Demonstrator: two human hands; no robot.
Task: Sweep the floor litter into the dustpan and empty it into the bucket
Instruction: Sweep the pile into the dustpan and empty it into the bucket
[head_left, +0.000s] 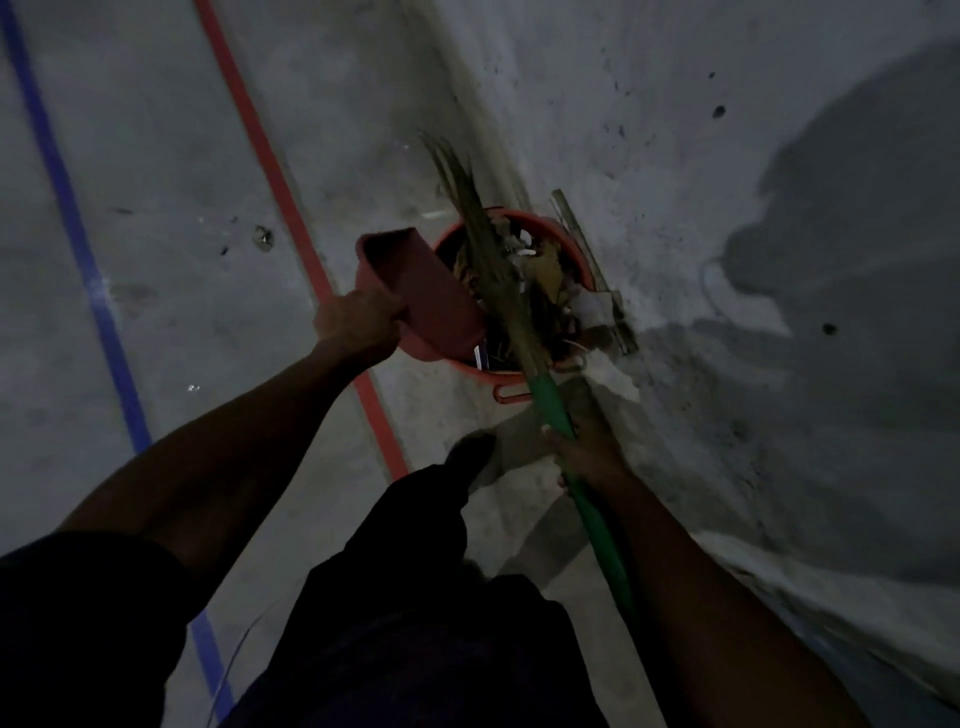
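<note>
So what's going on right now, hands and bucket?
Left hand grips dustpan, tipped over bucket. Right hand holds broom, bristles across bucket's litter. Nothing blocking.

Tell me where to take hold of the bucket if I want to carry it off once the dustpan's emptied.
Probably by the thin handle, which lies folded down over the near side of the bucket. Reach from your own side, low at the rim. The mouth is blocked: the left hand tips the dustpan over it, and the broom, held by the right hand, lies across the litter.
</note>
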